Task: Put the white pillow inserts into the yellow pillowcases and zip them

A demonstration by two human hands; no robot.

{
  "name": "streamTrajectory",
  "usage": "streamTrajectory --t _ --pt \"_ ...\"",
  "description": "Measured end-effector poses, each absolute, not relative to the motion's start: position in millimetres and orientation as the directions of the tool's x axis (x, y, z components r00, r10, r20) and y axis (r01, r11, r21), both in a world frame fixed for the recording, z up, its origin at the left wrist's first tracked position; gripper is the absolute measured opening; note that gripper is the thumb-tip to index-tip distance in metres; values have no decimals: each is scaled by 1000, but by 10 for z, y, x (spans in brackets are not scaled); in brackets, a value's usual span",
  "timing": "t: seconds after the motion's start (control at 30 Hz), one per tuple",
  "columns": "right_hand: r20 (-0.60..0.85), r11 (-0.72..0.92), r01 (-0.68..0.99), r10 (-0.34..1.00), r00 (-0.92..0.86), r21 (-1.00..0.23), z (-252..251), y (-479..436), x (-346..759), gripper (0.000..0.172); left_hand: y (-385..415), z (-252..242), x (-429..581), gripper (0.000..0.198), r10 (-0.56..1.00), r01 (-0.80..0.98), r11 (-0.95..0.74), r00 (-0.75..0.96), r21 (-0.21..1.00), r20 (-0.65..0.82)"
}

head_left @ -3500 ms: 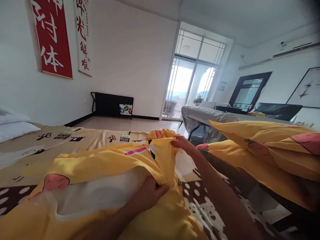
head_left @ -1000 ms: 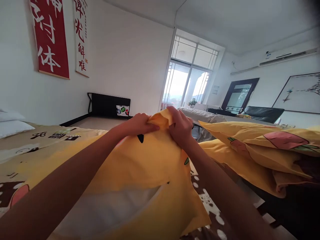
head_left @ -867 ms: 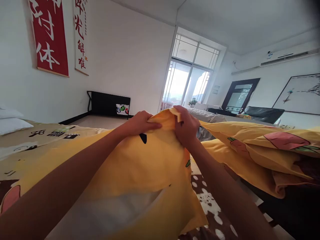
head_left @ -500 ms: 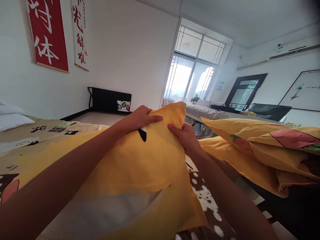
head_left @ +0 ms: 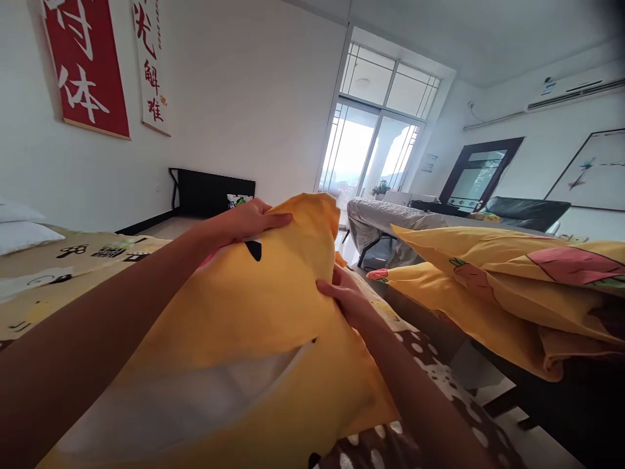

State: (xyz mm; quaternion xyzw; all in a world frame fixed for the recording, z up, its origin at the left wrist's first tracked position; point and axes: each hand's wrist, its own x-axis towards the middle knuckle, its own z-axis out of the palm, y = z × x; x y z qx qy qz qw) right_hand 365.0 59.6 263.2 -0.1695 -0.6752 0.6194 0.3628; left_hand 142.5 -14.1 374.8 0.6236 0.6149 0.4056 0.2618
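Observation:
A yellow pillowcase (head_left: 263, 299) is raised in front of me, and a white pillow (head_left: 205, 404) shows through the long opening in its lower side. My left hand (head_left: 249, 220) grips its upper edge near a black printed shape, thumb on top. Lower down, on the right edge, my right hand (head_left: 344, 293) pinches the cloth, its other fingers partly hidden behind. The pillowcase's top corner stands up between and above both hands. Beneath it lies a patterned bedspread (head_left: 420, 365), brown with white spots at the right.
Yellow pillows with carrot prints (head_left: 508, 273) lie stacked at the right. White bedding (head_left: 29, 231) is at the far left. A black headboard-like panel (head_left: 205, 195) stands by the wall. Beyond are a plastic-covered table (head_left: 385, 218), a glass door and a black chair (head_left: 527, 212).
Both hands have shifted left with the pillowcase. My right hand has slid down its right edge, farther from the top corner, which now bends over more.

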Motion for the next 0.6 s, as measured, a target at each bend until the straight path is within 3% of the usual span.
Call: streamTrajectory --t 0.1,0.17,0.23,0.33,0.43,0.53,0.6 --pt "172 141 -102 714 -678 -985 2430 674 3631 44 -23 3684 1309 51 969 554 -131 -105 822 225" --pt "285 337 -4 789 -545 -942 2356 753 3613 40 19 3651 1255 53 960 552 -142 -126 822 251" --pt "470 550 147 801 -370 -822 2308 829 3607 37 31 3635 1223 55 954 547 -148 -141 824 265" --pt "589 642 289 767 -255 -710 2237 911 3623 35 38 3630 1213 54 960 520 -142 -136 842 246" --pt "482 572 229 804 -348 -788 2207 929 3642 40 71 3610 1252 51 966 494 -134 -130 859 226" --pt "378 442 34 801 -464 -896 2296 848 3613 47 97 3574 1358 47 961 514 -154 -120 844 248" --pt "389 398 -76 808 -442 -914 2385 755 3567 50 77 3571 1459 44 966 518 -177 -70 837 248"
